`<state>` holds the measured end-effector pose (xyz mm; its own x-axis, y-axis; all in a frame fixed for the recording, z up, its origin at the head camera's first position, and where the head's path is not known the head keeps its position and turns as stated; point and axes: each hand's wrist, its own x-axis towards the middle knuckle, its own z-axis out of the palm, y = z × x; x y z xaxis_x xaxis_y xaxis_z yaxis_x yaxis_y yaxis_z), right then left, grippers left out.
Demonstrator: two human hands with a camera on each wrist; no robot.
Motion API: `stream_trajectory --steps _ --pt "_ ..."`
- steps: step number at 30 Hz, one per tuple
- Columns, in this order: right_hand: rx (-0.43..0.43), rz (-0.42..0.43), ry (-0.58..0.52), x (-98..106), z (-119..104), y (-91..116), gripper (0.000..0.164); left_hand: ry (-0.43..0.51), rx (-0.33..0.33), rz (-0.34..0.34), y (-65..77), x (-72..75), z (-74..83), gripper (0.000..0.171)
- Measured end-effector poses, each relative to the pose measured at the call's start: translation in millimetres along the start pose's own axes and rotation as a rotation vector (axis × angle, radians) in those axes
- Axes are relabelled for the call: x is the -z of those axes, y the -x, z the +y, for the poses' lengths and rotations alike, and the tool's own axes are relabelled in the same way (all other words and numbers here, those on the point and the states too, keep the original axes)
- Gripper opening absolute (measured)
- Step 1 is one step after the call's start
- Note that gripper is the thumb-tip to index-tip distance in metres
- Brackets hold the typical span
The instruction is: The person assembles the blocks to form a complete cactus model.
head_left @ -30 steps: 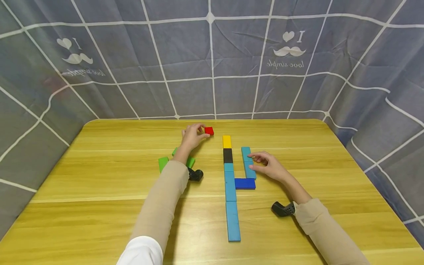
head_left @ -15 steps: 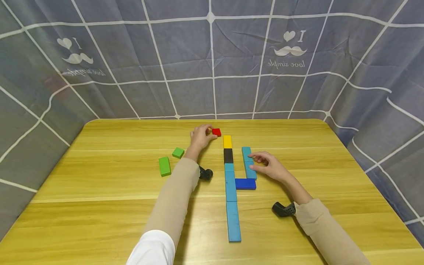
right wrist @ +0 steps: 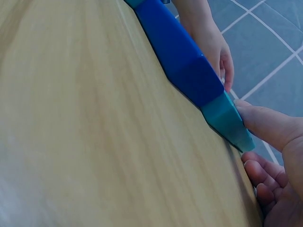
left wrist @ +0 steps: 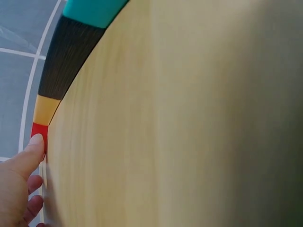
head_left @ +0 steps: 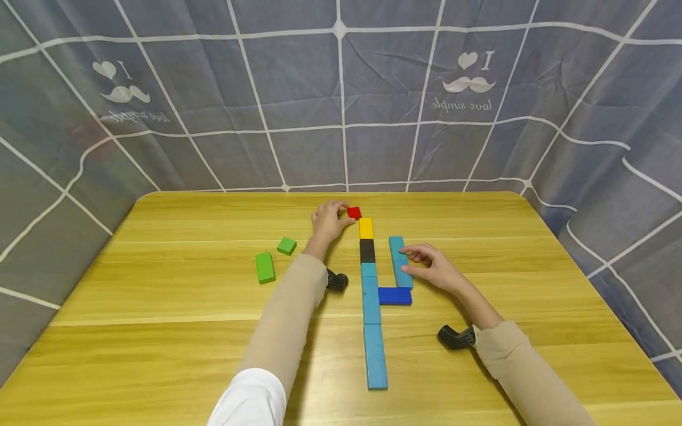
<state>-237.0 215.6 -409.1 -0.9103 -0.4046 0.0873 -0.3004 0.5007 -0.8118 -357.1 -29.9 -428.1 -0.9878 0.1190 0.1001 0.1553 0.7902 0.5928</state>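
On the left of the wooden table (head_left: 138, 355), a larger green block (head_left: 264, 268) lies near a smaller green block (head_left: 286, 246). The left hand (head_left: 327, 222) pinches the red block (head_left: 354, 213) between thumb and fingers at the far end of a yellow block (head_left: 365, 228). Below the yellow run a black block (head_left: 367, 251) and light-blue blocks (head_left: 371, 300). Rightward, a dark blue block (head_left: 395, 296) juts from this column, bearing on a light-blue pair (head_left: 402, 275), where the right hand (head_left: 434, 269) rests loosely, clasping neither piece.
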Motion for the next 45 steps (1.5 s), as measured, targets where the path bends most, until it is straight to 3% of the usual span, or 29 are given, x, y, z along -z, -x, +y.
stream_trajectory --steps 5,7,12,14,26,45 --pt "0.003 0.002 -0.007 -0.2 -1.0 -0.1 0.038 0.077 -0.048 -0.058 -1.8 1.6 -7.4 0.047" --pt "0.005 0.006 -0.004 -0.2 -1.5 -0.2 0.038 0.096 -0.097 -0.067 -1.6 1.7 -11.2 0.048" --pt "0.001 0.012 0.0 -0.6 -2.4 -0.4 0.038 0.026 -0.136 -0.158 4.4 3.6 -5.0 0.057" --pt "-0.001 0.012 0.0 -0.9 -2.7 -0.8 0.038 -0.017 -0.124 -0.2 6.2 3.8 0.3 0.06" --pt "0.01 0.013 -0.012 -0.8 -3.9 -1.0 0.038 -0.037 -0.182 -0.199 6.5 -3.8 6.5 0.054" --pt "-0.017 0.022 -0.002 -4.1 -7.2 3.9 0.038 -0.014 -0.196 -0.223 11.5 -1.4 7.5 0.05"
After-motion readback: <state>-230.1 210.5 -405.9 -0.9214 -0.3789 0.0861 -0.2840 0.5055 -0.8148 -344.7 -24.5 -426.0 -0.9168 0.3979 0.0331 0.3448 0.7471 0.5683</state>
